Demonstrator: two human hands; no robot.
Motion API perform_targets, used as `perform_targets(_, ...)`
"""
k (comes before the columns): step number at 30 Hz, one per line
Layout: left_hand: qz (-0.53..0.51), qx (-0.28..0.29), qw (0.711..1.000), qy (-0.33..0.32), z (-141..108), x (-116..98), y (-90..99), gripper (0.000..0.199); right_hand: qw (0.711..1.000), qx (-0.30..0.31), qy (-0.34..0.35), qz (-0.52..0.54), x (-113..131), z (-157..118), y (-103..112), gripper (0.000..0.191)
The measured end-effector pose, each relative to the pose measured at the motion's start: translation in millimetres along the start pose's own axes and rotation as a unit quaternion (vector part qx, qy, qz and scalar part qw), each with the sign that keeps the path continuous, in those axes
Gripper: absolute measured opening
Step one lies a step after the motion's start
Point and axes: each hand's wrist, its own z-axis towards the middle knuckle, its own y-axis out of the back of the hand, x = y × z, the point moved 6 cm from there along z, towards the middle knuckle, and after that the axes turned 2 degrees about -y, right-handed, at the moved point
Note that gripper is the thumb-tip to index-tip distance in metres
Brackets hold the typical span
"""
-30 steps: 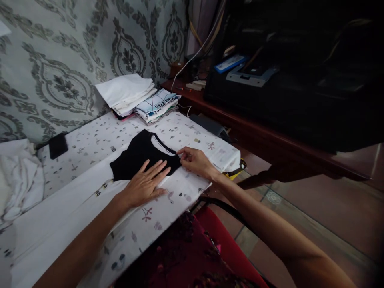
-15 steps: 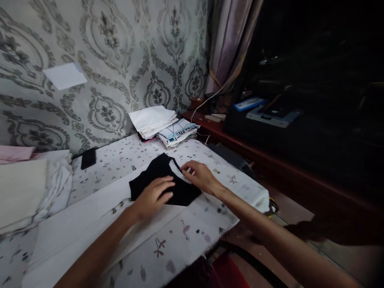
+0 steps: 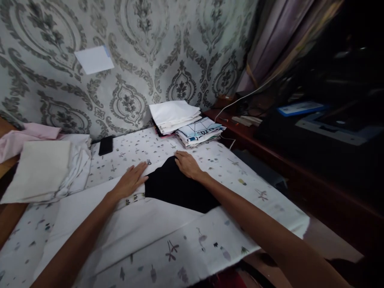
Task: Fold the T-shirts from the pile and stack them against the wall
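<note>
A white garment (image 3: 126, 224) with a black section (image 3: 180, 188) and printed lettering lies spread across the table. My left hand (image 3: 132, 181) rests flat on its white part, left of the black section, with the fingers stretched out. At the far edge of the black section lies my right hand (image 3: 187, 165), fingers extended over the cloth and holding nothing that I can see. The white neckband inside the collar is no longer visible; my right hand and forearm cover part of that side.
Folded white clothes (image 3: 175, 114) and a printed folded stack (image 3: 201, 130) sit by the wall. A black phone (image 3: 106, 145) lies near a cream cloth pile (image 3: 42, 170) and a pink cloth (image 3: 33, 134). Right of the table (image 3: 261, 200) stands a dark red cabinet (image 3: 288, 164).
My left hand has moved off the black section onto the white cloth. My right hand has moved to the black section's far edge, and the white neckband has gone from sight. The view has turned left.
</note>
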Motion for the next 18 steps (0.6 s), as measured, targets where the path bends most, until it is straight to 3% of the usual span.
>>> perform_targets(3, 0.027, -0.007, 0.999, 0.022, -21, 15, 3.8, 0.067, 1.0, -0.017, 0.017, -0.016, -6, 2, -5, 0.04)
perform_targets(6, 0.036, -0.01, 0.999, -0.002, -46, 5, 0.3, 0.067, 0.999, -0.031, 0.028, -0.022, -10, 4, -10, 0.042)
perform_targets(9, 0.031, 0.024, 0.999, -0.033, -64, 3, -3.2, 0.067, 0.998, -0.042, 0.036, -0.025, -13, 5, -15, 0.043)
perform_targets(15, 0.029, 0.021, 0.991, 0.127, -97, 66, 14.2, 0.07, 0.997, -0.059, 0.049, -0.026, -19, 8, -22, 0.045)
perform_targets(18, 0.035, -0.012, 0.991, 0.131, -117, 67, 15.6, 0.07, 0.997, -0.054, 0.05, -0.022, -20, 9, -24, 0.045)
